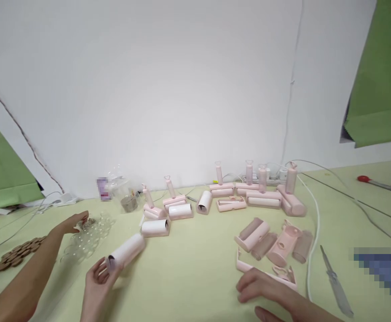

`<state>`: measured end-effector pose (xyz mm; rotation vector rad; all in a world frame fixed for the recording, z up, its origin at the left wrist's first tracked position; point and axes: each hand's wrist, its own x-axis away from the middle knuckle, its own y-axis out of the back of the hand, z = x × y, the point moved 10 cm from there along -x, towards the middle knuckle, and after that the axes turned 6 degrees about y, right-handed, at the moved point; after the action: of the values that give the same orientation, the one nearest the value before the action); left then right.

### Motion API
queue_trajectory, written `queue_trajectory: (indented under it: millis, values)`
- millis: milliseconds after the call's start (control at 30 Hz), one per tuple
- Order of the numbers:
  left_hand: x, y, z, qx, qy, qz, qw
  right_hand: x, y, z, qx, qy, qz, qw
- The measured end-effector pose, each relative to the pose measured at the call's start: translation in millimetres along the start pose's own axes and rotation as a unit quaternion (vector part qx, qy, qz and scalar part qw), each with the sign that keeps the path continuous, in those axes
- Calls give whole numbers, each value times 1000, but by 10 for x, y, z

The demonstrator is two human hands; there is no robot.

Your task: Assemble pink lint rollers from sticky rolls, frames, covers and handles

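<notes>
My left hand [96, 284] is closed around the near end of a lint roller head [127, 251], a white cylindrical roll in a pale housing, tilted up to the right. My right hand [269, 290] is open, thumb apart from the fingers, over the near edge of a pink plastic frame [244, 264]; whether it touches the frame I cannot tell. Just beyond lie loose pink parts: a roller cover [254, 235], a pink housing [283, 243] and a translucent cover [302, 247]. More white-roll pieces [155, 227] lie ahead of my left hand.
At left another person's hand [76, 221] reaches into clear plastic pieces [90, 237], beside brown discs [19, 255]. Several pink rollers with upright handles [264, 199] line the wall. A white cable [312, 241], a knife-like tool [336, 284] and a red-handled tool [379, 182] lie right.
</notes>
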<state>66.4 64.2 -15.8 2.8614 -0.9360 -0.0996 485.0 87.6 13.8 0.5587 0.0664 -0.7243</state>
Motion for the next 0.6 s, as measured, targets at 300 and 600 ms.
queue_trajectory:
  millis: [300,600]
  values:
    - [1087,-833,-171,171,142,204,953,-192,-508,-569,-581,-183,-41,792]
    - [1337,-2297,-569,-97,42,457,883,-772,-858,-495,-774,-199,-44,600]
